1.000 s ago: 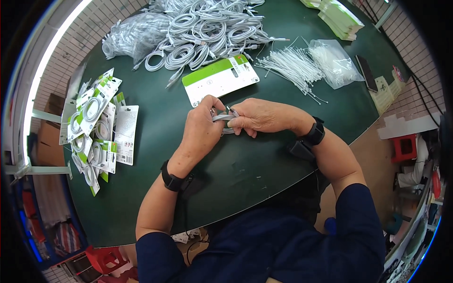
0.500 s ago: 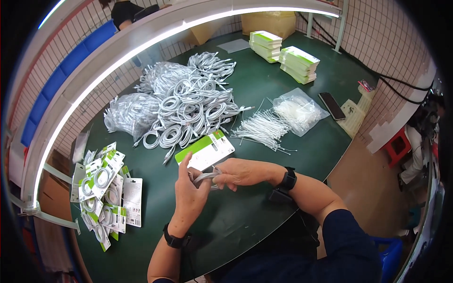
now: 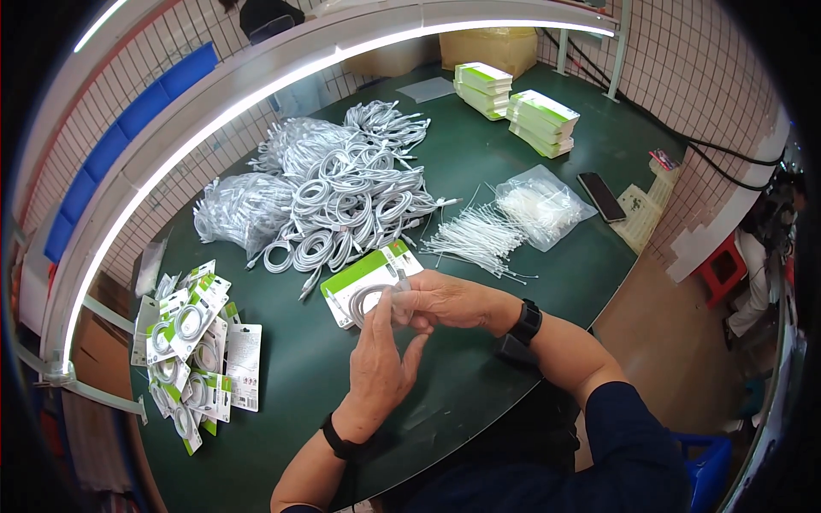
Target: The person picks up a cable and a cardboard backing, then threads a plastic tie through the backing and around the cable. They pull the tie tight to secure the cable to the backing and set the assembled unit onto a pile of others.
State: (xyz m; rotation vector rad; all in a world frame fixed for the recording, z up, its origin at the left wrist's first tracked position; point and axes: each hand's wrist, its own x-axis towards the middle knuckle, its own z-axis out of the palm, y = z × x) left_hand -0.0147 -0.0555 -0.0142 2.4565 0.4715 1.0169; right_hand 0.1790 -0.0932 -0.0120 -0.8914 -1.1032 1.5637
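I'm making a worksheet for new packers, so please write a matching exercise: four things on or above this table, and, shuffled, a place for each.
1. smartphone
2. coiled cable
3. carded cables
4. loose cable ties

A. between the cable heap and the clear plastic bag
B. piled at the left of the table
C. near the table's right edge
D. in the right hand, with the left hand at it

Pairs: 1-C, 2-D, 3-B, 4-A
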